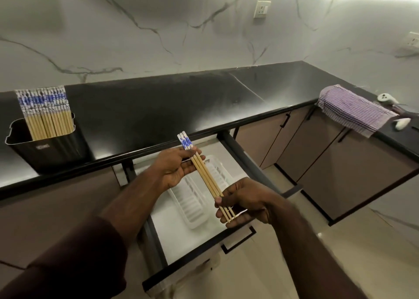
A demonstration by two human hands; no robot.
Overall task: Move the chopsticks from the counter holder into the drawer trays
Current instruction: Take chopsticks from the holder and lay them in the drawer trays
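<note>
Above open drawer (pixel 199 237) | both hands (pixel 174 167) grip chopsticks (pixel 205 174)

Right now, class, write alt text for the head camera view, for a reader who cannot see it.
Both hands, left and right, hold a few chopsticks over a white tray in an open drawer. On the black counter to the left, a dark holder stands full of matching chopsticks; a striped cloth lies at the right.

Three chopsticks (pixel 205 176) in two hands (pixel 174 169), one holder (pixel 48 149), two trays (pixel 190 205), one cloth (pixel 353 110).
</note>
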